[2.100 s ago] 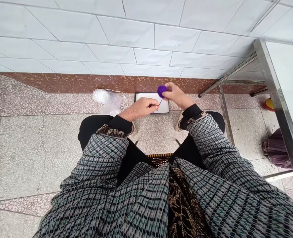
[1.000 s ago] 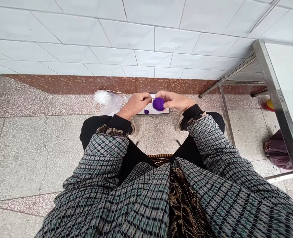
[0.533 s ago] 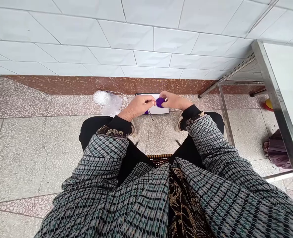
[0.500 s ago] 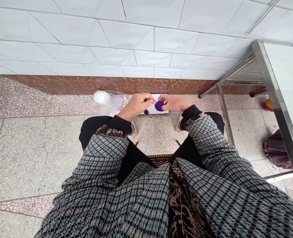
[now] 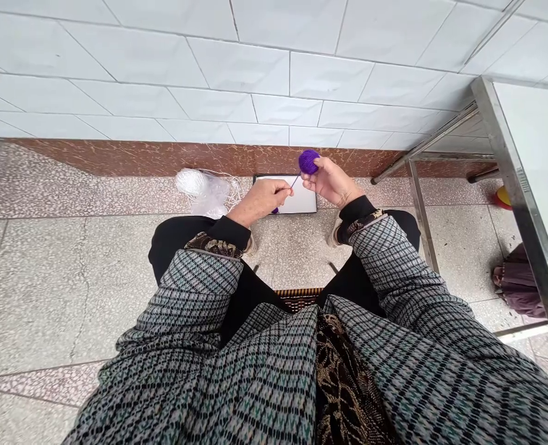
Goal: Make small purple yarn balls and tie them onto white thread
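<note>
A purple ball of yarn (image 5: 308, 162) is held up in the fingers of my right hand (image 5: 330, 180), close to the brown base of the wall. From the ball a purple strand (image 5: 296, 181) runs down to my left hand (image 5: 269, 199), whose thumb and fingers pinch it. Below both hands lies a white board or shallow tray (image 5: 304, 201) with a dark edge. A small purple piece (image 5: 275, 211) shows at its near edge, mostly covered by my left hand.
White yarn in clear plastic (image 5: 199, 188) lies on the floor to the left. A metal-framed table (image 5: 510, 161) stands at the right, with a red and yellow object (image 5: 502, 197) and dark purple cloth (image 5: 520, 281) beyond its leg. A tiled wall (image 5: 241, 65) rises in front.
My right hand has lifted the purple ball up and away toward the wall and turned, so the strand between the hands is longer. My left hand has shifted slightly right and down.
</note>
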A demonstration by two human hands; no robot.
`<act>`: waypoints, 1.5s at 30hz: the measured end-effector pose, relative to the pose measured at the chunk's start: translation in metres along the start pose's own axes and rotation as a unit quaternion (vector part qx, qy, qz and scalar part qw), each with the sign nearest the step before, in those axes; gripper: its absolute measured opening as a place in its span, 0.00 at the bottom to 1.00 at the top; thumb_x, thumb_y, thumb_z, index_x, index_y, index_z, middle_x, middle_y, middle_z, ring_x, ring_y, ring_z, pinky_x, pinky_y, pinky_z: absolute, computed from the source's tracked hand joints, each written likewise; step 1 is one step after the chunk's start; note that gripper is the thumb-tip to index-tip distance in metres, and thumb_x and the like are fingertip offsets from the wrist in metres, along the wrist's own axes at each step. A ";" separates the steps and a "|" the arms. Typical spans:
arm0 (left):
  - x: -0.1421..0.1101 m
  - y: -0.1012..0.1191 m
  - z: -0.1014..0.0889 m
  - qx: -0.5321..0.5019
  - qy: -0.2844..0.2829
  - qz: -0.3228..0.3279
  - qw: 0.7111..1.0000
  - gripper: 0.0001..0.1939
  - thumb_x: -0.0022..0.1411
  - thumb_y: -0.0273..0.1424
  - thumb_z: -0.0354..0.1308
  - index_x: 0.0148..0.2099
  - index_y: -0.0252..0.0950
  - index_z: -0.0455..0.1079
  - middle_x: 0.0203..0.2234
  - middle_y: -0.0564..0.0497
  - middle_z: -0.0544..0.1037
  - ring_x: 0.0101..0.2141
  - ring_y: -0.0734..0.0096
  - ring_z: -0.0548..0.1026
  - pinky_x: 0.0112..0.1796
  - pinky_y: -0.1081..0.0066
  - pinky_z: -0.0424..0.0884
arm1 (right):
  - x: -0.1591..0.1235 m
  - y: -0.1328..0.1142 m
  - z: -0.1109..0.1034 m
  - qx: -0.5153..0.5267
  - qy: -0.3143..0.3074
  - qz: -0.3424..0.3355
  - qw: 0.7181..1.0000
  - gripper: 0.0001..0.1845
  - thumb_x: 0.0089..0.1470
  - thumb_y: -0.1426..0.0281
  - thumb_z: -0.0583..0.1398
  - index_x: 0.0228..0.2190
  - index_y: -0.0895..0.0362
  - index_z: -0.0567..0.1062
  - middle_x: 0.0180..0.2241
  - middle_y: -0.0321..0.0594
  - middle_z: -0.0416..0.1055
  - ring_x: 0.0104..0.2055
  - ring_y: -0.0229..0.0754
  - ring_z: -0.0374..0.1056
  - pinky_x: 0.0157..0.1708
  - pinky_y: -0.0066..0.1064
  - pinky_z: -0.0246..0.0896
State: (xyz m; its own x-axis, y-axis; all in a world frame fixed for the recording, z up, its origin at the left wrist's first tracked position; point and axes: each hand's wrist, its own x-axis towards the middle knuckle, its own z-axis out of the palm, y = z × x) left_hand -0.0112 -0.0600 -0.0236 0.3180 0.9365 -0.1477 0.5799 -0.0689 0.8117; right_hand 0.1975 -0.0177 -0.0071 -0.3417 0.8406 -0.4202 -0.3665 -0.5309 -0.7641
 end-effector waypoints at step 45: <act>0.053 -0.121 0.054 0.084 -0.102 -0.070 0.989 0.14 0.70 0.26 0.52 0.52 0.35 0.77 0.35 0.47 0.85 0.34 0.66 0.81 0.39 0.71 0.74 | -0.020 0.026 0.006 -0.393 0.034 0.080 0.915 0.14 0.65 0.78 0.64 0.26 0.58 0.78 0.16 0.32 0.69 0.19 0.33 0.57 0.23 0.25 0.53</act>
State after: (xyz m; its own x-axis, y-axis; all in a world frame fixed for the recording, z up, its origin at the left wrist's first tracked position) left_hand -0.0236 -0.0207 -0.1601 0.3607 0.8531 -0.3770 0.7395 -0.0153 0.6730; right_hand 0.1897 -0.0491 -0.0158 -0.2728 0.7774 -0.5668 0.4284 -0.4293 -0.7951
